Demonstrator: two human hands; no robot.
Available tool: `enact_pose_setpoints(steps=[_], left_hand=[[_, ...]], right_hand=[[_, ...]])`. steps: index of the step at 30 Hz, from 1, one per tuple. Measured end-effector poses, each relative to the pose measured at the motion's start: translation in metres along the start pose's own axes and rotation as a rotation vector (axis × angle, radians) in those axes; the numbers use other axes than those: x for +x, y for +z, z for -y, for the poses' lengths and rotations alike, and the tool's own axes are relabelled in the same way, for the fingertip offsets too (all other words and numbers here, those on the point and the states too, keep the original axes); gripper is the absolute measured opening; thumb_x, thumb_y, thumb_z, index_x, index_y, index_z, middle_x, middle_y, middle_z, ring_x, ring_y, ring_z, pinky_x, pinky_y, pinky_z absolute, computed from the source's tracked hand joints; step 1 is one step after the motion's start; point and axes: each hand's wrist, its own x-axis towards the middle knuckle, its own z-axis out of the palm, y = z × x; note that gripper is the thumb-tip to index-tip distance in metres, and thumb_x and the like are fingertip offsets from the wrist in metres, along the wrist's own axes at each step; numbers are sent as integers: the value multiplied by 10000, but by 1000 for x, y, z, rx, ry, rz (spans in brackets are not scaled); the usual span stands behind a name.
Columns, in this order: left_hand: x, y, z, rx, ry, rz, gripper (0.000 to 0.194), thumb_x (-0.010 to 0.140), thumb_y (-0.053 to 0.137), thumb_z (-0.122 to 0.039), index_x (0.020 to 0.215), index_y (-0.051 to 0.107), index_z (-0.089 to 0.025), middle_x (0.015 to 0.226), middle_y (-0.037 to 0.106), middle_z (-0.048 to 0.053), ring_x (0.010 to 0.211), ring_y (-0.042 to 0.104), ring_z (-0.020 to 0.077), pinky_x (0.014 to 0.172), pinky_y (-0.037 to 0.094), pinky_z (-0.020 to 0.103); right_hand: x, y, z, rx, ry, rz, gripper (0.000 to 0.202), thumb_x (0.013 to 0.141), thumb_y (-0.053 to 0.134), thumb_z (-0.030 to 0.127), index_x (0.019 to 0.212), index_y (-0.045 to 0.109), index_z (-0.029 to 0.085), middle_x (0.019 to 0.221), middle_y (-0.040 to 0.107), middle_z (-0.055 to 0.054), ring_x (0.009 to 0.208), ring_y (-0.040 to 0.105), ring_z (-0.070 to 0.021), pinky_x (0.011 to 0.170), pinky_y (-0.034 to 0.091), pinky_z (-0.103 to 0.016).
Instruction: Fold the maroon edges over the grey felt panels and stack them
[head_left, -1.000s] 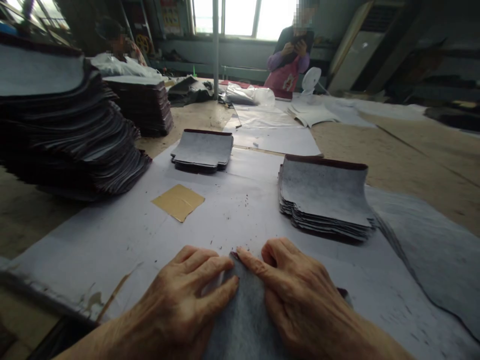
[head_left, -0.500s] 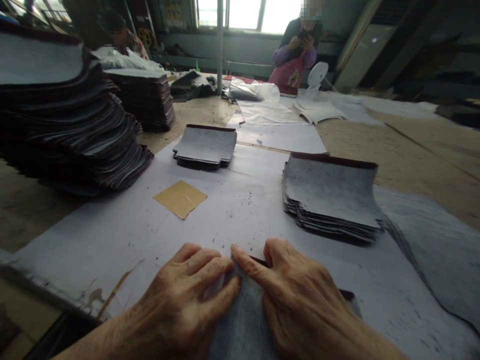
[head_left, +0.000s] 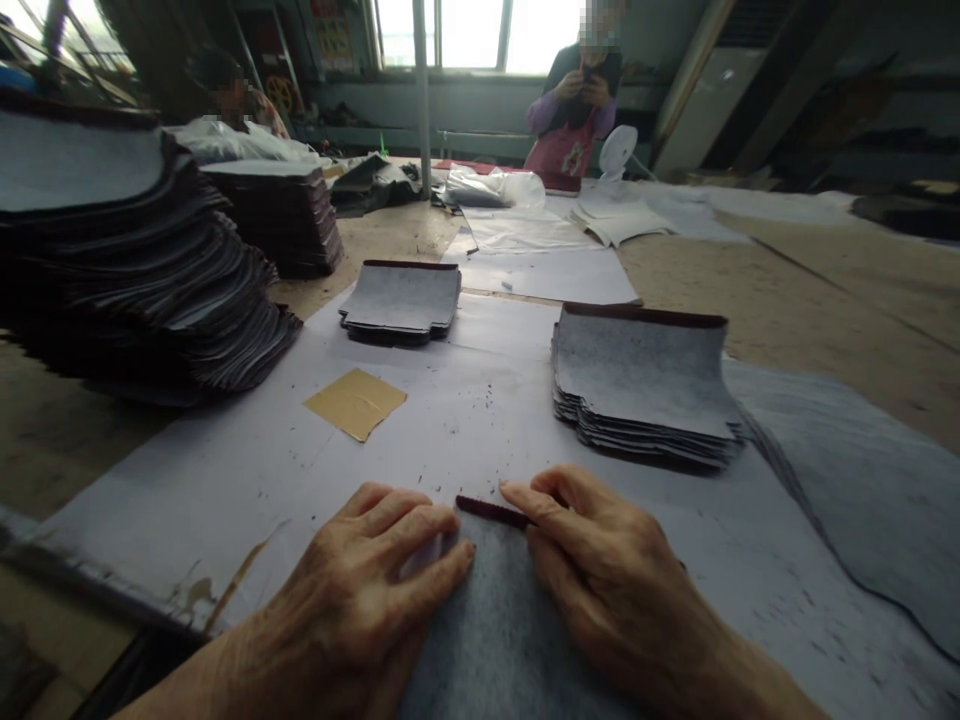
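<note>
A grey fabric-like sheet [head_left: 495, 620] lies in front of me, with a narrow dark maroon folded strip [head_left: 491, 511] along its far edge. My left hand [head_left: 375, 580] holds the sheet's left side, fingers bent and close together, thumb resting on the grey face. At the maroon edge, my right hand [head_left: 600, 560] grips the fold, its index finger stretched along it and the thumb on the near side. Part of the fold and the sheet's right side are hidden under this hand.
Stacks of similar grey pieces stand at the right [head_left: 645, 370] and farther back [head_left: 405, 295]. A tall leaning stack [head_left: 150, 270] rises at the left. A tan square [head_left: 356, 403] lies on white paper [head_left: 255, 480]. Beyond the table, a person [head_left: 574, 100] holds something dark.
My right index finger has moved right along the far edge, away from my left fingertips, uncovering more of the maroon fold. My left hand has hardly moved. The view has shifted slightly.
</note>
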Motion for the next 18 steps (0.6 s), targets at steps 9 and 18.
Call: enact_pose_setpoints(steps=[9, 18], left_hand=[[-3, 2, -2, -9, -1, 8, 357, 770, 429, -56, 1092, 569, -119, 1065, 543, 124, 960, 495, 233, 787, 443, 406], [-3, -2, -5, 63, 25, 9, 347, 788, 434, -21, 1084, 576, -133, 1083, 533, 114, 988, 496, 200, 790, 468, 339]], right_hand=[[-6, 8, 6, -193, -145, 121, 361, 830, 383, 73, 1139, 554, 151, 899, 504, -98, 774, 458, -171, 646, 460, -310], [-3, -3, 8, -216, 137, 80, 35, 772, 548, 146, 787, 577, 136, 837, 540, -65, 798, 470, -182, 708, 400, -333]])
